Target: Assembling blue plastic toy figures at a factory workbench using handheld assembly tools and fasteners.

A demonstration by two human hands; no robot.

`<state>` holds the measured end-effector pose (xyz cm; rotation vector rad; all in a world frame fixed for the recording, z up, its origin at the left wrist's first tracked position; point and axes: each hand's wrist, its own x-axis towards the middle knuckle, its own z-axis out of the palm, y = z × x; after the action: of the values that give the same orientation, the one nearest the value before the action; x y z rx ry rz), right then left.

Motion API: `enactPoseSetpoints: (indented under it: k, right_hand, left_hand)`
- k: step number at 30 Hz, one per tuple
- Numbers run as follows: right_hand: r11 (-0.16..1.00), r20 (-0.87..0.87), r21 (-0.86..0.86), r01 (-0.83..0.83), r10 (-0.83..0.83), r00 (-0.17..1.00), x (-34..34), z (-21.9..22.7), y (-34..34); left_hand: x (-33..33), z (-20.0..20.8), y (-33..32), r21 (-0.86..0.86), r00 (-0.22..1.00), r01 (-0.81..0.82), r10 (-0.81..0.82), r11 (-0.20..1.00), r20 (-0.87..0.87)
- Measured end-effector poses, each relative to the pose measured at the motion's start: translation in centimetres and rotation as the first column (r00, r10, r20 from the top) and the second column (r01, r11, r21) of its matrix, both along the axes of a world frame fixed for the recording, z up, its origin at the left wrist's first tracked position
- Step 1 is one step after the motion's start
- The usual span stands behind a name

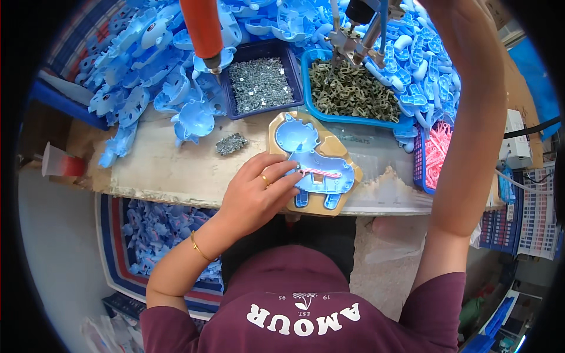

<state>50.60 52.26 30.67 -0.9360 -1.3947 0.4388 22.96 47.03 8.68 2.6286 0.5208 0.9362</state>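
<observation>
Worn pale worktop [176, 170] runs across the view, its near edge chipped, with a big heap of blue plastic shells [147, 65] banked along the far side and spilling left. We note our right arm [471, 117] reaching up and away along the right side; its hand is out of view past the top edge, so we cannot tell its grip. At centre lies a tan holding block [341, 150] carrying a blue animal-shaped shell [312, 159], hollow side up, with a thin pink strip [322, 173] laid across its body. Our left hand [259, 188], ring on one finger and a bangle at the wrist, rests on the shell's near left side, fingers loosely curled and half open, fingertips [292, 175] touching the left end of the pink strip; nothing is clasped. Behind the block, a dark blue tray [294, 70] holds small silver screws, and just right of it a brighter blue tray [306, 76] holds olive-grey flat pieces. A blue crate [419, 159] at far right holds pink parts. An orange-handled driver [203, 29] hangs over the screw tray. A small loose pile of screws [231, 143] sits on the worktop left of the block.
</observation>
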Motion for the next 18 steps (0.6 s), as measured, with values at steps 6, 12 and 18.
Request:
enactPoseSetpoints:
  k: [6,12,18]
  right_hand:
    - [0.975,0.078,0.118,-0.19,0.182,0.98,0.2,-1.9,1.1]
    - [0.992,-0.221,0.042,0.116,-0.104,0.97,-11.8,-2.9,-4.1]
    - [0.991,-0.277,-0.076,-0.107,0.082,0.957,-9.2,-6.0,-4.5]
  left_hand:
    - [-0.1,-0.5,-0.4,0.008,0.997,0.013,-0.012,1.0,-0.078]
    - [-0.1,-1.7,-0.7,0.014,0.993,-0.003,0.005,1.0,-0.116]
    - [0.0,-1.9,-0.8,0.037,0.992,0.0,0.005,0.999,-0.123]
